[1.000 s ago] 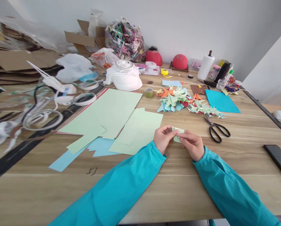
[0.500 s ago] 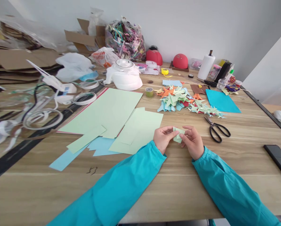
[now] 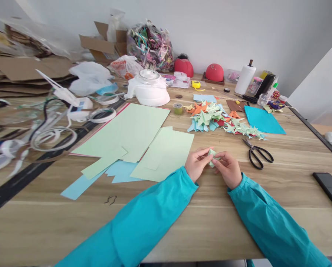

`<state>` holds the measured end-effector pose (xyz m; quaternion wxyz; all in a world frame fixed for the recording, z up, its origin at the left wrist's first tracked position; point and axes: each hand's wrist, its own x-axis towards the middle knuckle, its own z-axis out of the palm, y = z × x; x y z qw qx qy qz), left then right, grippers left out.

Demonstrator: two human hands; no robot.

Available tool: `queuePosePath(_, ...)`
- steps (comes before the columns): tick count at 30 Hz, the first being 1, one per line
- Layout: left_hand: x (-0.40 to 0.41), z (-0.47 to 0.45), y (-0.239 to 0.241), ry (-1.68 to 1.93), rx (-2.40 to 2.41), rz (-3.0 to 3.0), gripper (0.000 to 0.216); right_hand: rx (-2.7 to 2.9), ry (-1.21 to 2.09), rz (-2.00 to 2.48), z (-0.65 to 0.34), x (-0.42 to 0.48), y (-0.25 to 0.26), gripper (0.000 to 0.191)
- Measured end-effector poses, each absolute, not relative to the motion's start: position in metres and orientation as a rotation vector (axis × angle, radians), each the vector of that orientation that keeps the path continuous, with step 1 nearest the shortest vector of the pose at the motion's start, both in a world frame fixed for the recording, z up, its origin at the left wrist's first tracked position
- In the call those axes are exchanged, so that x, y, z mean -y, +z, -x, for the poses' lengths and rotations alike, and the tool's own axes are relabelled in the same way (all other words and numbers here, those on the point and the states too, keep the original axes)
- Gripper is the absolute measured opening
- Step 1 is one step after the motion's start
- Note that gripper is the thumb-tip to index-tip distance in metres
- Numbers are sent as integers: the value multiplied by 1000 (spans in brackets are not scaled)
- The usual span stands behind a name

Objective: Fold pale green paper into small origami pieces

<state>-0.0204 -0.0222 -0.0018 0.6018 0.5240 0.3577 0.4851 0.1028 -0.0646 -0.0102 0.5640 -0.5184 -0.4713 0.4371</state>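
Note:
Between my two hands is a small folded piece of light green paper [image 3: 211,152], partly covered by fingers. My left hand [image 3: 197,164] pinches its left side between thumb and fingers. On the other side, my right hand [image 3: 227,169] grips it the same way. Light green paper sheets [image 3: 171,154] lie to the left of my hands, with blue paper strips [image 3: 81,185] beside and under them. Beyond my hands sits a pile of folded paper cranes and stars [image 3: 210,116] in green, orange, blue and red. Black-handled scissors [image 3: 255,152] rest to the right.
A phone [image 3: 329,191] lies at the right edge. Behind are a turquoise sheet [image 3: 263,119], a spool of thread [image 3: 177,108], a yellow tape measure [image 3: 196,85] and a white bottle [image 3: 245,78]. Tape rolls [image 3: 101,115] and tangled straps clutter the left; cardboard [image 3: 29,68] is stacked behind.
The green paper looks narrower and more folded between my fingers, and my hands have drawn slightly closer together. The view has shifted a little.

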Motion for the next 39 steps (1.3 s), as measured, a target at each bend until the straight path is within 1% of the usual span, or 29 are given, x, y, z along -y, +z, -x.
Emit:
queuePosePath(12, 22, 21, -3, 1109, -855, -1151, 32, 1111, 1028, 1241, -103, 63, -9, 33)
queuePosePath(21, 23, 19, -1, 1091, -889, -1050, 25, 1080, 1057, 1251, -103, 64, -5, 34)
queuePosePath(34, 19, 20, -6, 1107, -923, -1111, 19, 1060, 1061, 1242, -103, 63, -5, 35)
queuePosePath(39, 18, 20, -8, 1090, -878, -1098, 20, 1063, 1043, 1238, -104, 62, -7, 35)
